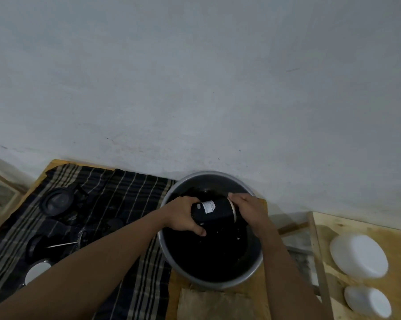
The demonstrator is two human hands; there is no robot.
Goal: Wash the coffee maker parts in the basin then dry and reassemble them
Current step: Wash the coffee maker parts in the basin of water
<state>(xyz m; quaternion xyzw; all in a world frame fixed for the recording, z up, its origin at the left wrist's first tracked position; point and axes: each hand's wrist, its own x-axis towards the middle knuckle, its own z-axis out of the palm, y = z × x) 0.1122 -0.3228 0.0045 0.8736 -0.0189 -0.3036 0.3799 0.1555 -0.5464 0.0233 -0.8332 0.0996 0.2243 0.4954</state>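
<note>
A black cylindrical coffee maker body (215, 210) with a white label lies on its side over the grey metal basin (257, 262), which holds dark water. My left hand (183, 215) grips its bottom end, and my right hand (248, 210) is curled round its rim end. On the dark striped cloth (125, 199) to the left lie other parts: a round black lid (56, 202), a thin metal plunger rod (61, 245) and a white-topped round part (36, 271). Several small black pieces there are too dark to tell apart.
The cloth and basin sit on a wooden board (56, 163) against a grey wall (194, 77). A folded brown paper or cloth (218, 303) lies in front of the basin. At the right, two white lidded containers (358, 256) stand on a plywood surface.
</note>
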